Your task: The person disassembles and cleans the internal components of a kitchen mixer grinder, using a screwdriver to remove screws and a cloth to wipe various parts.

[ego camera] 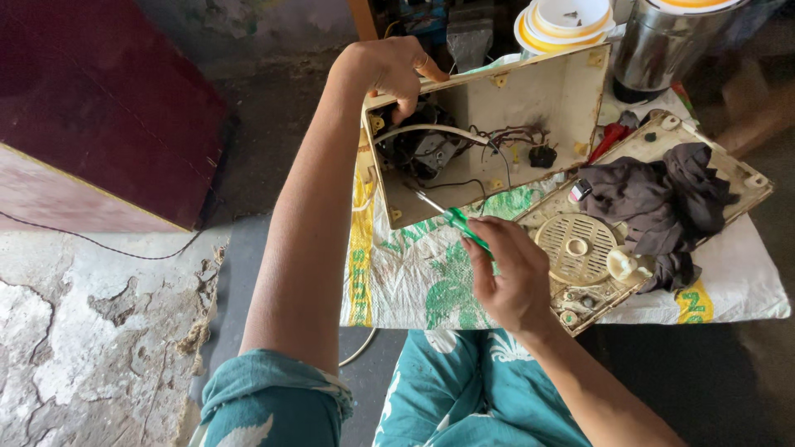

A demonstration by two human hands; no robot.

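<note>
Left hand is clamped on the top corner of a cream plastic appliance housing, tipping it up so its open underside faces the camera. Right hand has its fingers pinched shut around a green-handled screwdriver, the thin metal shaft angling up towards the housing's lower edge. Inside that hollow shell sit a dark motor block, a pale curved tube and a tangle of black and reddish wires.

Beside it, just to the right, lies the matching base panel, yellowed and grimy, with a round slotted grille moulded in; a crumpled dark brown rag is heaped on it. Both parts rest on a woven white sack printed in green and yellow, spread as a work surface. Behind stand a shiny steel jar and a stack of white lids with yellow rims. At left, cracked, flaking concrete floor and a dark red box.
</note>
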